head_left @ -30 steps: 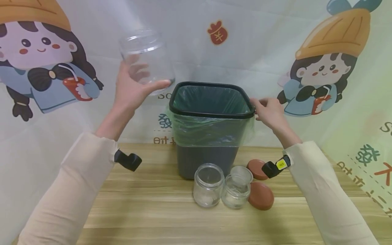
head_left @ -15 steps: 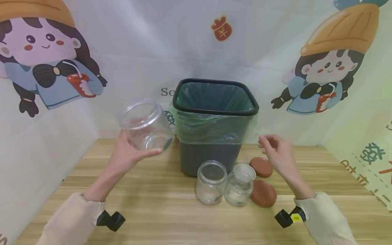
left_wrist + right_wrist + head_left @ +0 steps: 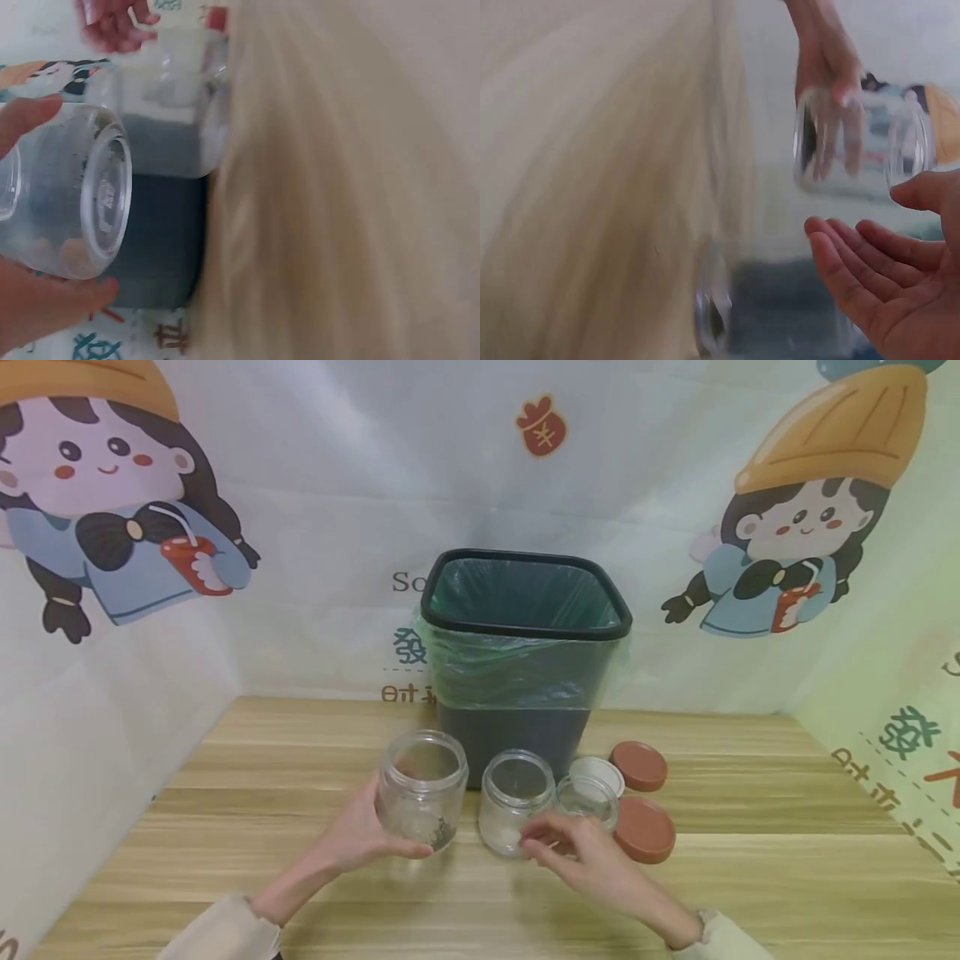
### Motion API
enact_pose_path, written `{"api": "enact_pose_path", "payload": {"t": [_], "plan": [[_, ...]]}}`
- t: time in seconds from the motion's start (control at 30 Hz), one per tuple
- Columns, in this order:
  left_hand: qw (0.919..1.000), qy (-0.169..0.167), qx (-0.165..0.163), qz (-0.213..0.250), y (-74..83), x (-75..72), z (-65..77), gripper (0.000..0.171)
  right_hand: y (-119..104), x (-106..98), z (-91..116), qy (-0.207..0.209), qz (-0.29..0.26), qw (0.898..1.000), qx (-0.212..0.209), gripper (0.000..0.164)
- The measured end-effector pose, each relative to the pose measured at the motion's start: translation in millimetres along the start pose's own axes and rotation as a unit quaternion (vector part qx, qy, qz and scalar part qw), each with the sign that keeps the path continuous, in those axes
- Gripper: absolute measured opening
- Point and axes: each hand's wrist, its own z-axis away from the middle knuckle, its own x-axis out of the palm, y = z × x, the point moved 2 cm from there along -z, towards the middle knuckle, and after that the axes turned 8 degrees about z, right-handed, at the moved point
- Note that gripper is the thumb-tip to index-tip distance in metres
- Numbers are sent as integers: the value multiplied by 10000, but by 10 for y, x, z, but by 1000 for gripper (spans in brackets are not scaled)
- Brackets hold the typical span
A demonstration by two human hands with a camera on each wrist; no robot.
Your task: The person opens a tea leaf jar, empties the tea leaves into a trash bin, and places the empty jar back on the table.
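Note:
My left hand (image 3: pixel 352 839) grips a clear, wide-mouthed jar (image 3: pixel 420 802) by its side, thumb and fingers spread around it. The jar is upright, mouth up, low over the table at the left of the others. In the left wrist view, embossed marks show on the base of this jar (image 3: pixel 105 199). My right hand (image 3: pixel 600 864) has loosely bent fingers with nothing between them. It is in front of a second clear jar (image 3: pixel 510 814) and partly covers a third, smaller-looking jar (image 3: pixel 600 810). The right wrist view shows the open palm of the right hand (image 3: pixel 900 277).
Behind the jars stands a dark bin (image 3: pixel 487 727) with a black rim and a green liner bag (image 3: pixel 517 672). Two reddish-brown lids (image 3: pixel 639 766) and a whitish disc (image 3: pixel 600 770) lie at the right on the wooden table (image 3: pixel 225 793). A printed cloth (image 3: pixel 322 527) hangs behind.
The left hand has lowered the jar from beside the bin's top to near the table, then rightward. The right hand has left the bin's rim and come down toward the jars.

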Motion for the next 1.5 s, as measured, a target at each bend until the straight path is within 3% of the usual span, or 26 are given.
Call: {"api": "enact_pose_path", "payload": {"t": [0.2,0.33,0.47,0.67,0.9,1.3,1.5], "plan": [[9986,70,-338,-392,-131,138,48,97,-40,394,-100,-666,-108,9971,342,48],[9985,3,-403,-363,-224,211,90,101,-32,597,-164,-653,-392,9950,653,61],[9986,-200,-208,-439,-284,259,120,102,-46,724,-217,-476,-396,9964,578,63],[9993,-244,-29,-268,-313,254,123,103,-71,783,-268,-160,128,9993,308,60],[9996,-220,-173,-71,-330,223,111,100,-91,830,-312,131,546,9981,255,59],[9970,476,-322,-523,-323,263,39,101,-161,847,-404,426,935,9932,550,60],[9932,726,-329,-848,-279,324,-7,100,-174,825,-417,664,1256,9873,709,45]]}}
